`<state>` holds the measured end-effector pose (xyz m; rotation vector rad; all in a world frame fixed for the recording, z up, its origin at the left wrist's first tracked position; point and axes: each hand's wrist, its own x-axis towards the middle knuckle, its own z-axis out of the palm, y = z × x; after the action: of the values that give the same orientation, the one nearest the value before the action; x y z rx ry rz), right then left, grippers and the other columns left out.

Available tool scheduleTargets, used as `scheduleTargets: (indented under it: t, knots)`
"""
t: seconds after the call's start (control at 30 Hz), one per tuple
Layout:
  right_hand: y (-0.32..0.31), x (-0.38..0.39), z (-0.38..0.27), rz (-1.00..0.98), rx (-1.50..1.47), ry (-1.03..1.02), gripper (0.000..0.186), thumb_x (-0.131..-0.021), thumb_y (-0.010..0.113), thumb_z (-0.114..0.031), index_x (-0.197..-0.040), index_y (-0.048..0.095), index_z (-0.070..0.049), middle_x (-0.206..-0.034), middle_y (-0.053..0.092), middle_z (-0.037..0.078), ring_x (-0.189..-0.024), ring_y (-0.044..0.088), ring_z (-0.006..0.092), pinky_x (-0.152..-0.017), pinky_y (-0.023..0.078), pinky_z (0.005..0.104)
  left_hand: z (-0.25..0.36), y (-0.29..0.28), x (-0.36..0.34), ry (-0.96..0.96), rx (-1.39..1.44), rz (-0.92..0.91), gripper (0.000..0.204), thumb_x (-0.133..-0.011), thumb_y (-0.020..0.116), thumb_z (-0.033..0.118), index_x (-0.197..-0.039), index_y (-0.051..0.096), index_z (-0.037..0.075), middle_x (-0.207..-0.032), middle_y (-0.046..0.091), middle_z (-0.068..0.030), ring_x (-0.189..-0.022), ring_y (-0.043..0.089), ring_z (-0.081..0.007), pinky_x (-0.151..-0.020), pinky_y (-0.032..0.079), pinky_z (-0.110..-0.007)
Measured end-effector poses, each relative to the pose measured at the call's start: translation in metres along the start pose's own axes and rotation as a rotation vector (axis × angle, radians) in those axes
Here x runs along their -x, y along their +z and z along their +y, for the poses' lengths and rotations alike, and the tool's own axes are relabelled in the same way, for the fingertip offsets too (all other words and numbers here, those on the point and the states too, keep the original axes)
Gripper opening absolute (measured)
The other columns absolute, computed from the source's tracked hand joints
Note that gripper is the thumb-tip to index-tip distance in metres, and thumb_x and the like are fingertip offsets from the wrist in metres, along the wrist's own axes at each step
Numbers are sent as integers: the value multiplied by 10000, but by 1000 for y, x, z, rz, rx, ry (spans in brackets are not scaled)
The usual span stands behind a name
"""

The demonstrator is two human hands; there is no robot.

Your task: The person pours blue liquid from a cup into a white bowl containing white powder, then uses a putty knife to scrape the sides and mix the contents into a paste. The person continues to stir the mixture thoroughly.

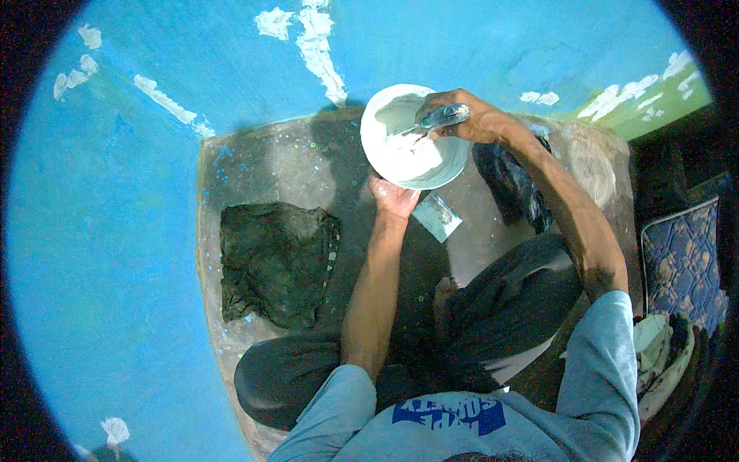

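Note:
A white bowl [371,150] is held up off the floor, close to the blue wall. White paste [412,159] lies inside it and smears its inner side. My left hand [395,197] supports the bowl from below at its near side, fingers mostly hidden beneath it. Over the bowl's right rim, my right hand [476,117] is closed around the handle of a putty knife [448,115]. The knife points down and left into the bowl, its blade at the paste. Below the bowl, a small flat white-and-blue piece [440,218] lies on the floor.
Dark crumpled cloth [277,258] lies at left, and a black plastic bag [512,185] sits right of the bowl. White patches [317,50] mark the blue walls [108,254]. A patterned blue cushion [683,258] and piled cloths [654,354] stand far right. My crossed legs are close below.

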<state>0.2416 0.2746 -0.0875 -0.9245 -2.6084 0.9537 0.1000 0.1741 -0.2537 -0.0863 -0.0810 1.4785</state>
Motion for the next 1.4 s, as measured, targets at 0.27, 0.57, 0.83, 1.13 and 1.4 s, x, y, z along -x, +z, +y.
scheduleTargets:
  t: [0.27, 0.57, 0.83, 1.13, 1.4]
  knots:
    - [2, 4, 1, -48, -1, 55, 369, -739, 759, -118, -1079, 648, -27, -1061, 662, 127, -948, 612, 224, -876, 474, 346, -8, -9, -2, 56, 2, 37, 705, -770, 604, 445, -1356, 427, 96, -1382, 454, -118, -1263, 426, -327, -1045, 324, -564]
    - [6, 1, -7, -148, -110, 30, 372, -733, 775, -177, -1056, 659, -35, -1033, 669, 92, -960, 604, 197, -874, 466, 325, 4, -10, 0, 55, -79, 13, 739, -811, 555, 604, -1353, 428, 118, -1334, 495, -89, -1205, 482, -312, -999, 395, -525]
    - [13, 3, -15, -97, -29, 73, 362, -738, 769, -201, -1046, 665, -43, -993, 678, 86, -922, 615, 196, -841, 480, 322, 4, -5, -1, 29, -148, 11, 839, -777, 451, 726, -1363, 426, 126, -1333, 495, -91, -1200, 484, -327, -993, 405, -510]
    - [32, 4, -23, 131, -186, 184, 298, -731, 772, -150, -996, 684, -44, -909, 696, 75, -829, 610, 168, -772, 498, 329, 1, 11, -12, 346, -179, 74, 786, -810, 499, 649, -1401, 357, 152, -1377, 438, -118, -1214, 452, -351, -993, 387, -547]
    - [20, 0, -30, 214, -162, 173, 293, -756, 775, -190, -959, 679, -1, -882, 691, 73, -821, 593, 137, -752, 494, 307, -10, 23, -11, 358, -170, 61, 819, -824, 439, 689, -1416, 338, 133, -1418, 393, -106, -1276, 402, -326, -1053, 346, -508]
